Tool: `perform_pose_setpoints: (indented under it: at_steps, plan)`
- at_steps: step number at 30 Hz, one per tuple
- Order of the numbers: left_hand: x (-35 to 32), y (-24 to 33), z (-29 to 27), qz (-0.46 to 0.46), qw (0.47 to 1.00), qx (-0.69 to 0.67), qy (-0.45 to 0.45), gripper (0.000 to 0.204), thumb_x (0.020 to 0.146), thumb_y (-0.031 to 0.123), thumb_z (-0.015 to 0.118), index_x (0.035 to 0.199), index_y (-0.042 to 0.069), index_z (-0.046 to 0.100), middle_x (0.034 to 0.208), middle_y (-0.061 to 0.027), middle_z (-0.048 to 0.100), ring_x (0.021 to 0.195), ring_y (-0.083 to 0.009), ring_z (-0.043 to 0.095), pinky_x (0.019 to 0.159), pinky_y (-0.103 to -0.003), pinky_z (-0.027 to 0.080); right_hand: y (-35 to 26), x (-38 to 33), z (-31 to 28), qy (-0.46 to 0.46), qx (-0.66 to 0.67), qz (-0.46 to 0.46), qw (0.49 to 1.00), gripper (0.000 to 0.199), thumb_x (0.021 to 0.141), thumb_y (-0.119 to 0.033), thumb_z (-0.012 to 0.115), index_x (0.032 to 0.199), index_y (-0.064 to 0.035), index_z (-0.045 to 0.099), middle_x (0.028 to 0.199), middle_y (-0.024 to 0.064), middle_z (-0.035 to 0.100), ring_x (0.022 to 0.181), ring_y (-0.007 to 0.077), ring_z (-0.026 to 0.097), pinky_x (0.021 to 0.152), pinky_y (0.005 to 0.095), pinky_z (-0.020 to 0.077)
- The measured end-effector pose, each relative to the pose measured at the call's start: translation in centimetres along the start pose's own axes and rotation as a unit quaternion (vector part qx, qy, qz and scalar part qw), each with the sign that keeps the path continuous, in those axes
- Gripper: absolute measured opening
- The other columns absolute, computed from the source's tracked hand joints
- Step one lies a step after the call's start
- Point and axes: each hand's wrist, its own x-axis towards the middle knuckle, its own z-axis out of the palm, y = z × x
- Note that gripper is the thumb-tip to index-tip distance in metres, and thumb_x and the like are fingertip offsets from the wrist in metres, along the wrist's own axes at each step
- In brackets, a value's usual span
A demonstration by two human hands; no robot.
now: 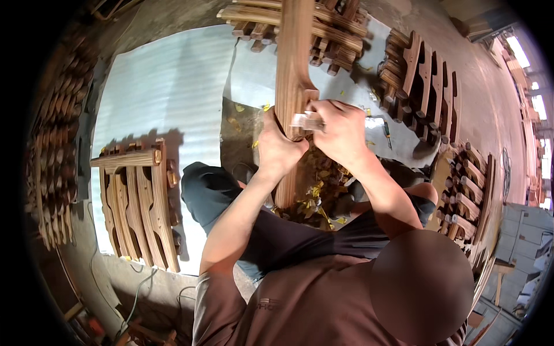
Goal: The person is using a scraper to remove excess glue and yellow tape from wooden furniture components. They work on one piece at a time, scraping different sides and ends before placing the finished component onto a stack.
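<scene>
A long, shaped brown wooden piece (292, 63) with a curved shoulder stands lengthwise in front of me, its near end between my legs. My left hand (281, 147) is wrapped round its left side, thumb across the lower part. On the right side, the fingers of my right hand (341, 128) are closed round a small, pale, flat piece (301, 121) pressed against the wood's edge. Its kind does not show clearly. Yellow and dark scraps (316, 196) lie on the floor below the wood.
White sheeting (167, 75) covers the floor ahead and left. A slatted wooden frame (135, 202) lies on it at left. Stacked wooden parts (340, 37) stand ahead, with more slatted parts (430, 75) at right. A screwdriver-like tool (387, 134) lies right of my hands.
</scene>
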Motion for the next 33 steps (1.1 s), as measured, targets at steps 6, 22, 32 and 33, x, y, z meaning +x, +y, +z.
perform_pose_setpoints:
  at_steps: [6,22,32,33]
  plan:
    - [1.3,-2.4,-2.0,-0.001,0.986,-0.165,-0.027,0.066,0.068,0.001,0.077,0.128,-0.003,0.049,0.103,-0.0088,0.064,0.090,-0.0184,0.063,0.081,-0.031,0.053,-0.5,-2.4,-7.2,-0.124,0.130,0.102,0.978,0.016,0.084,-0.010,0.076,0.083,-0.0009,0.063,0.067,0.0115,0.060,0.055,0.0156,0.054,0.054,0.0285,0.0458]
    - [0.2,-0.9,-2.3,-0.043,0.776,-0.553,-0.300,0.096,0.068,-0.001,0.077,0.152,0.003,0.031,0.150,-0.0158,0.044,0.134,-0.0361,0.048,0.109,-0.052,0.045,-0.5,-10.6,-1.7,-0.104,0.398,0.370,0.833,0.041,0.079,-0.005,0.075,0.118,-0.0004,0.064,0.099,0.0006,0.068,0.082,0.0049,0.055,0.076,0.0230,0.0487]
    - [1.5,1.4,-3.2,-0.021,0.596,-0.707,-0.381,0.117,0.060,0.035,0.088,0.154,0.004,0.026,0.150,-0.0237,0.039,0.138,-0.0409,0.040,0.118,-0.051,0.032,1.1,-13.1,0.4,-0.167,0.470,0.283,0.819,0.053,0.073,-0.009,0.087,0.119,0.0028,0.062,0.104,0.0050,0.069,0.095,0.0104,0.062,0.088,0.0285,0.0510]
    - [1.8,1.5,-3.7,-0.019,0.646,-0.674,-0.359,0.118,0.058,0.040,0.088,0.153,0.003,0.027,0.148,-0.0242,0.041,0.138,-0.0412,0.041,0.117,-0.051,0.033,1.7,-14.0,0.5,-0.167,0.484,0.264,0.817,0.052,0.074,-0.008,0.086,0.119,0.0026,0.062,0.104,0.0042,0.069,0.094,0.0095,0.062,0.087,0.0278,0.0512]
